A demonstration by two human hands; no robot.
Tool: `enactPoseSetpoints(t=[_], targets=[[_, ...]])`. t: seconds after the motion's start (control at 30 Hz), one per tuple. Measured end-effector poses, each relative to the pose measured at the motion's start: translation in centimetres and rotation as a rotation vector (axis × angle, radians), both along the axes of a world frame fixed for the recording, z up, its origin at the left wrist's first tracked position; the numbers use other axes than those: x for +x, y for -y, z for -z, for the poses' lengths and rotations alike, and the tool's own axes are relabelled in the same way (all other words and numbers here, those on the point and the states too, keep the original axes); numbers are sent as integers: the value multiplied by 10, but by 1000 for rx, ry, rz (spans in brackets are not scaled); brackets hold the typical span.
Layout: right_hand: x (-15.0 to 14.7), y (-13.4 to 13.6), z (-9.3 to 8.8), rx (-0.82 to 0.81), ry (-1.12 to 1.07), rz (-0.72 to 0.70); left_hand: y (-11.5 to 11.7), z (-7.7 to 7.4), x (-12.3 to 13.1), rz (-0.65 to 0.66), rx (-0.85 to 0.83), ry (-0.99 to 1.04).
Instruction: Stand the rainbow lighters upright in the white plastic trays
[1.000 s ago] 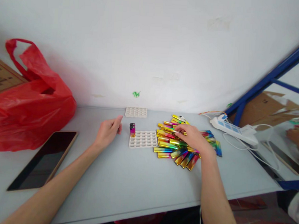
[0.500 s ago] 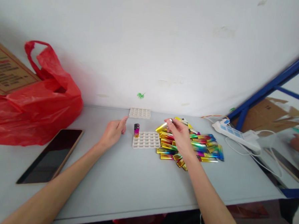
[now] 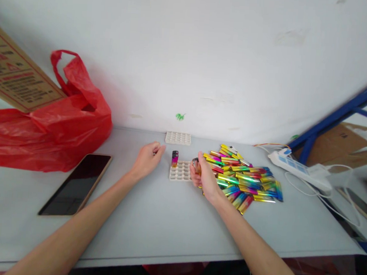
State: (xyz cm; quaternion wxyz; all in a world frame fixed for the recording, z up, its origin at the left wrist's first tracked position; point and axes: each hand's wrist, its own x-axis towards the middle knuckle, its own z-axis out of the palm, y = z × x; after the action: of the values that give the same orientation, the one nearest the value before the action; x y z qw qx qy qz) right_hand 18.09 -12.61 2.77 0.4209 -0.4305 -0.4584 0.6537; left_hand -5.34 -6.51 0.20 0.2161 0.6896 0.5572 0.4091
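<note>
Right hand (image 3: 204, 177) came off the pile (image 3: 245, 182), now pinches one lighter (image 3: 196, 164) at the tray's (image 3: 179, 175) right edge; left hand (image 3: 147, 160) rests left of it, fingers loosely curled.

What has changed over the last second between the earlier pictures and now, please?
The right hand took a lighter from the pile and carried it left to the white tray. The left hand stayed beside the tray, and the upright lighter still stands in it.

A grey worktop (image 3: 166, 223) was placed against a plain white wall (image 3: 188, 51); a blue metal frame (image 3: 335, 117) was seen at right.
</note>
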Motion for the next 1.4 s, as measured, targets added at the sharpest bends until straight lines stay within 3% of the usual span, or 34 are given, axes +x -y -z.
enactPoseSetpoints(t=[0.27, 0.6, 0.9, 1.1, 1.2, 1.4], targets=[[-12, 5, 5, 92, 166, 143, 2, 3, 3, -2, -66, 35], [-10, 1, 4, 39, 115, 121, 4, 1, 5, 25, -27, 72], [-10, 1, 5, 138, 198, 152, 3, -1, 5, 50, -17, 5], [-8, 1, 9, 94, 82, 105, 1, 2, 4, 28, -36, -13], [-6, 3, 9, 229, 91, 73, 3, 2, 4, 30, -50, -6], [0, 7, 1, 579, 405, 91, 5, -1, 5, 73, -46, -27]])
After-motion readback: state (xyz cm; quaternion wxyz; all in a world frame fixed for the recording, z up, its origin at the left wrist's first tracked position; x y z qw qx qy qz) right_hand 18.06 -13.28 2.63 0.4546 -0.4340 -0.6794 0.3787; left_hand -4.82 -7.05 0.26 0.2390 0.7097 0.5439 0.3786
